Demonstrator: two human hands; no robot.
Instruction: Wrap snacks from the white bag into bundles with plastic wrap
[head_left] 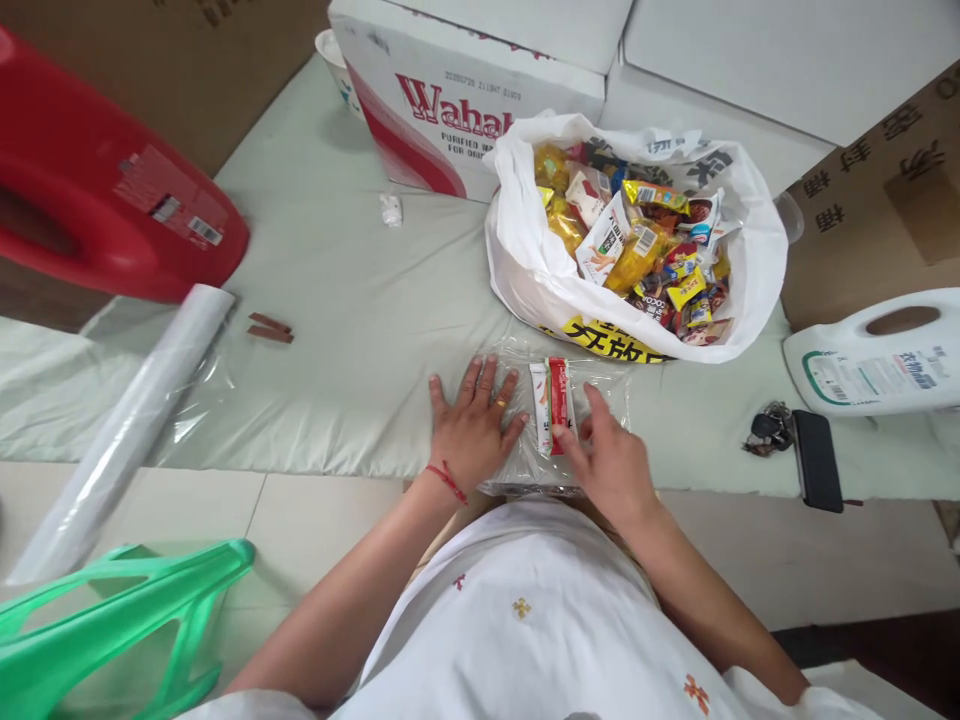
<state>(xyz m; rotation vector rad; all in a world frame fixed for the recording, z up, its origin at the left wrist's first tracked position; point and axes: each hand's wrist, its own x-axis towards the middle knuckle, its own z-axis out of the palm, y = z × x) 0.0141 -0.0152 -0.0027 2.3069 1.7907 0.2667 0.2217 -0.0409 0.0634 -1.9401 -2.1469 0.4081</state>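
Two slim snack packets lie side by side on a sheet of clear plastic film at the table's front edge: a white packet and a red packet. My left hand rests flat with spread fingers at the film's left part, just left of the white packet. On the right, my right hand has its index finger extended and its thumb at the lower end of the red packet; it grips nothing that I can see. Beyond them stands a white plastic bag full of wrapped snacks.
A film roll and red jug are at the left, with a green stool below. White boxes stand behind. Keys, a phone and a white bottle lie at the right.
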